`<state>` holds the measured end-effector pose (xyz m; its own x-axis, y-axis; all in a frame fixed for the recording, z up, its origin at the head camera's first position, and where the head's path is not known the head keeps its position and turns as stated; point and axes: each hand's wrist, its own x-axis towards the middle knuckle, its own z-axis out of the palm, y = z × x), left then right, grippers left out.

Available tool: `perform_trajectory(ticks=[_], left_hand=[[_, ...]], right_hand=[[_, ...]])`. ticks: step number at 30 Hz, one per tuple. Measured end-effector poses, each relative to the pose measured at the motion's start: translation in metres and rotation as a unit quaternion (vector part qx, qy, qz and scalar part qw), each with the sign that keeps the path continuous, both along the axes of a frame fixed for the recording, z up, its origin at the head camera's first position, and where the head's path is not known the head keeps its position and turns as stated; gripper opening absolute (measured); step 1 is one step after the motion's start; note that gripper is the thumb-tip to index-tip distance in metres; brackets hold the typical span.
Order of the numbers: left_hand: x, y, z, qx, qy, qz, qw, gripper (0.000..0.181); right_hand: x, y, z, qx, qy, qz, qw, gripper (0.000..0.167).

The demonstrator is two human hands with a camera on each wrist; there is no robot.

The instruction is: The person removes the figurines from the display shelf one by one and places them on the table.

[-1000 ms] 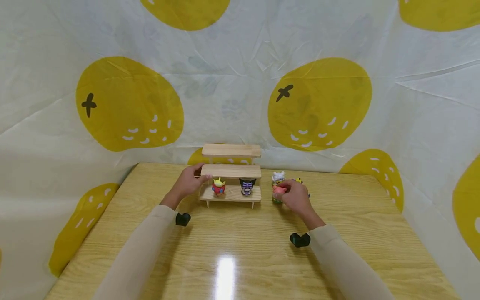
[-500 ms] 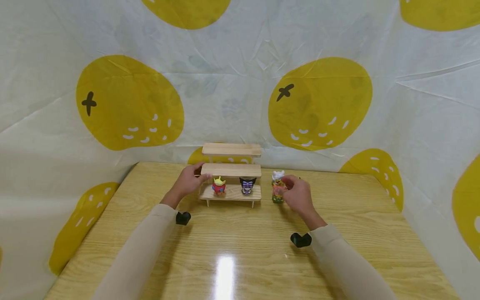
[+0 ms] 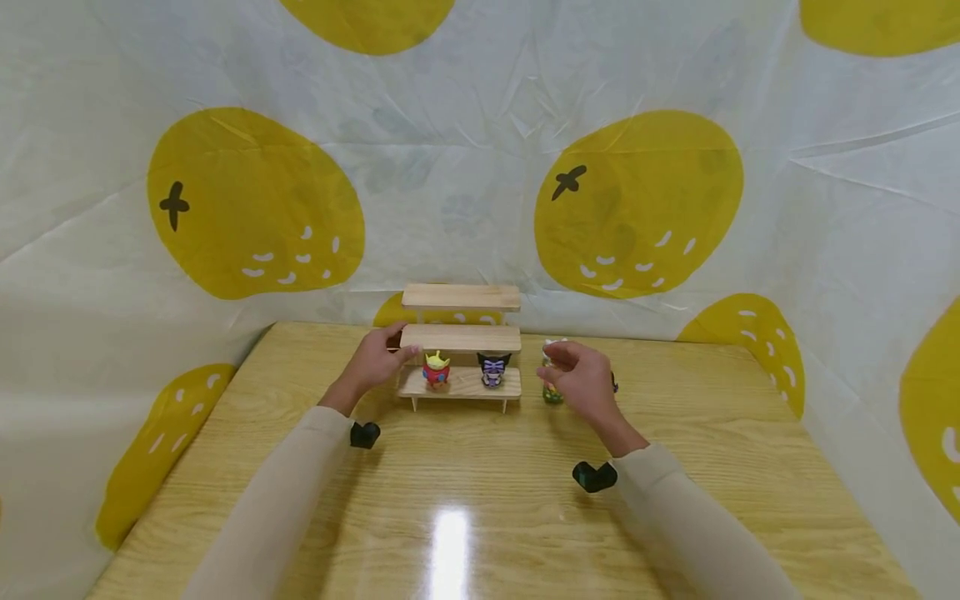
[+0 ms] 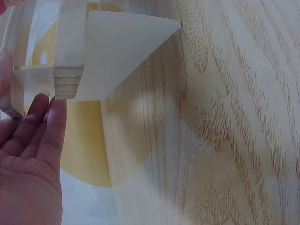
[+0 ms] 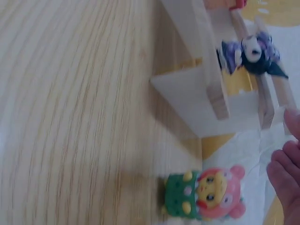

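My left hand (image 3: 372,363) grips the left end of a three-tier wooden shelf (image 3: 461,338), thumb in front at the middle tier; its fingertips touch the shelf's end in the left wrist view. On the lowest tier stand a red figure with a yellow head (image 3: 437,372) and a purple-and-black figure (image 3: 492,371). My right hand (image 3: 588,385) hovers right of the shelf, fingers loosely bent, with nothing seen in them. Under it, a green figure with a pink hood (image 5: 218,192) stands upright, apart from the fingers in the right wrist view. A white-headed figure is mostly hidden behind that hand.
Part of another small dark figure (image 3: 615,382) shows just right of the right hand. The wooden table (image 3: 480,475) runs up to a white cloth (image 3: 450,208) with yellow fruit prints behind the shelf.
My right hand has come off the pink-hooded figure and now covers more of the white-headed one behind it. My left hand keeps its hold on the shelf.
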<state>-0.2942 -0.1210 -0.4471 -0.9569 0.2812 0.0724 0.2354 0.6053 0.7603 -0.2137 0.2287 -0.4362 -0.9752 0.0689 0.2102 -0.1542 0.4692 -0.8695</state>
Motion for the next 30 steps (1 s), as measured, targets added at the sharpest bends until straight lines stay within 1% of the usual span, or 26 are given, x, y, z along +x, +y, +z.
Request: perform_trajectory(ticks=[4, 6, 10, 13, 17, 23, 30], left_hand=[[0.000, 0.000, 0.000, 0.003, -0.002, 0.004, 1.0000, 0.069], [0.000, 0.000, 0.001, 0.003, -0.002, 0.004, 1.0000, 0.069], [0.002, 0.000, 0.002, 0.007, -0.003, 0.003, 1.0000, 0.070], [0.001, 0.000, 0.002, 0.010, -0.007, 0.001, 0.9999, 0.070], [0.001, 0.000, 0.001, 0.016, -0.011, 0.000, 0.9998, 0.070], [0.002, 0.000, 0.001, 0.010, -0.007, -0.003, 0.9999, 0.070], [0.003, 0.000, -0.001, 0.015, 0.000, -0.005, 0.9999, 0.069]], right_hand=[[-0.001, -0.008, 0.001, -0.028, -0.029, 0.028, 0.9988, 0.037], [-0.002, -0.013, 0.001, -0.044, -0.036, 0.040, 0.9976, 0.037], [-0.005, -0.022, -0.003, -0.065, -0.033, 0.063, 0.9953, 0.038], [-0.007, -0.027, -0.005, -0.076, -0.033, 0.073, 0.9938, 0.038], [-0.008, -0.035, -0.006, -0.083, -0.050, 0.071, 0.9928, 0.040], [-0.011, -0.045, -0.008, -0.089, -0.069, 0.067, 0.9914, 0.042], [-0.010, -0.052, -0.010, -0.098, -0.071, 0.070, 0.9902, 0.038]])
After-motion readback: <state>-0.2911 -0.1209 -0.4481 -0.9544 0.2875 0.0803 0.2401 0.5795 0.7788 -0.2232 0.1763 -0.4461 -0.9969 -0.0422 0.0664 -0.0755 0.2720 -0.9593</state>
